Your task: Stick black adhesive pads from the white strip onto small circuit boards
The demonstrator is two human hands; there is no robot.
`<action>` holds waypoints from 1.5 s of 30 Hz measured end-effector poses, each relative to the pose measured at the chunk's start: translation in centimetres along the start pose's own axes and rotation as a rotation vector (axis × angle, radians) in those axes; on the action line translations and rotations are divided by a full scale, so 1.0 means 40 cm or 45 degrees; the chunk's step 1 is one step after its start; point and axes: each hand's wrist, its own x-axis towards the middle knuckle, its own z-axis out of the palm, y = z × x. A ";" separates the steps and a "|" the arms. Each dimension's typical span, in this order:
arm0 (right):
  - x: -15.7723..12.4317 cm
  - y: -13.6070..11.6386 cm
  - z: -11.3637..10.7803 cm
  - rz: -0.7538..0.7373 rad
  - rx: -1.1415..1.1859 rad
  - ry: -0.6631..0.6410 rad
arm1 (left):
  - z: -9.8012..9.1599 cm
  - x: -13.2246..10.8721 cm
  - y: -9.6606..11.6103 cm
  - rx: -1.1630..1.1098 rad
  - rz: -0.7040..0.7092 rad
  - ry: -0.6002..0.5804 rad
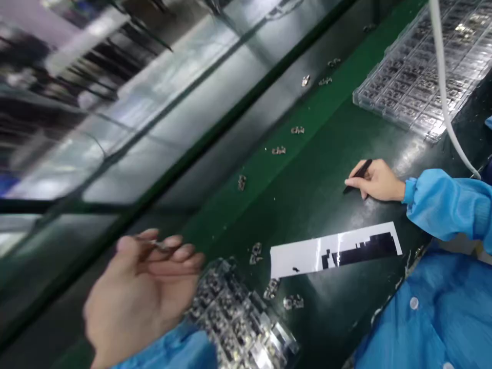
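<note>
My left hand (142, 287) is raised at the lower left, palm up, with a small metal part (159, 245) pinched between thumb and fingers. Below and right of it lies a clear tray (246, 328) full of small metal parts. My right hand (374, 180) holds dark tweezers (358, 176) over the green table, their tip pointing down and left. Between the hands lies a white strip (300, 253) with black pieces of film on its right part.
Several loose metal parts (279, 150) lie along the green table (307, 189). Clear trays of parts (415, 77) sit at the upper right, crossed by a white cable (442, 77). A metal rail and blurred racks are at the upper left.
</note>
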 end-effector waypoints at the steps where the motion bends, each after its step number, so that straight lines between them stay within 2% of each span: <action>1: -0.002 -0.008 -0.002 0.005 0.002 0.000 | 0.029 -0.050 0.021 -0.248 -0.218 0.006; 2: -0.007 -0.019 -0.004 0.012 0.003 -0.013 | 0.058 -0.101 0.037 -0.419 -0.386 -0.027; 3: -0.018 -0.031 -0.005 0.021 0.003 -0.042 | 0.085 -0.154 0.048 -0.514 -0.471 -0.061; 5: -0.051 -0.054 -0.002 0.054 0.004 -0.162 | 0.132 -0.258 0.042 -0.458 -0.457 -0.184; 7: -0.092 -0.067 0.006 0.109 0.012 -0.319 | 0.174 -0.350 0.007 -0.163 -0.226 -0.322; 9: -0.127 -0.064 0.018 0.169 0.008 -0.427 | 0.214 -0.419 -0.040 0.146 0.127 -0.437; 12: -0.153 -0.045 0.032 0.222 -0.014 -0.435 | 0.274 -0.469 -0.094 0.485 0.630 -0.516; 15: -0.154 -0.027 0.036 0.224 -0.027 -0.405 | 0.317 -0.465 -0.115 0.823 0.926 -0.441; 19: -0.150 -0.018 0.035 0.179 -0.080 -0.394 | 0.341 -0.438 -0.114 1.057 1.087 -0.353; 30: -0.151 -0.025 0.040 0.071 -0.212 -0.396 | 0.342 -0.430 -0.105 1.097 1.072 -0.358; 40: -0.151 -0.019 0.039 0.103 -0.163 -0.410 | 0.343 -0.427 -0.110 1.076 1.072 -0.368; 45: -0.152 -0.018 0.042 0.190 -0.032 -0.400 | 0.340 -0.427 -0.109 1.068 1.022 -0.392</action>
